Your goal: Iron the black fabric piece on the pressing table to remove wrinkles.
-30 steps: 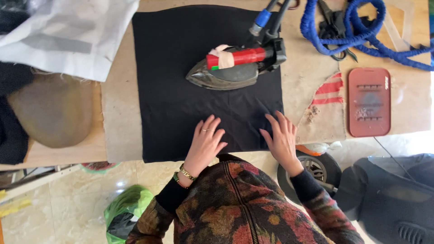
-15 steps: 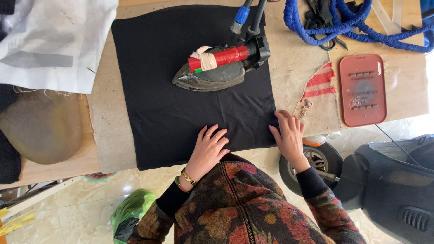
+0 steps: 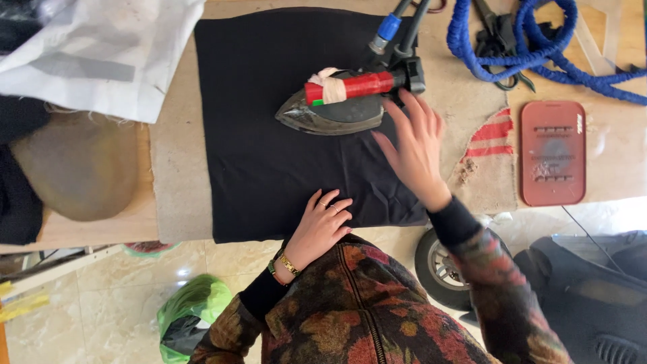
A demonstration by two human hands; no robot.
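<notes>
The left hand (image 3: 322, 226) lies flat, fingers spread, on the black cloth (image 3: 269, 148). The right hand (image 3: 414, 148), open and empty, sits at the iron's (image 3: 340, 108) 4 o'clock.

The blue hose (image 3: 512, 57) and white bag (image 3: 94, 54) run off the top edge.

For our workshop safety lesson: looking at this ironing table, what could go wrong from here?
1. The right hand is close to the iron's metal base, so a burn seems possible.
2. The iron rests flat on the black cloth; left there, it might scorch it.
3. The iron's cables trail across the table and could snag.
</notes>
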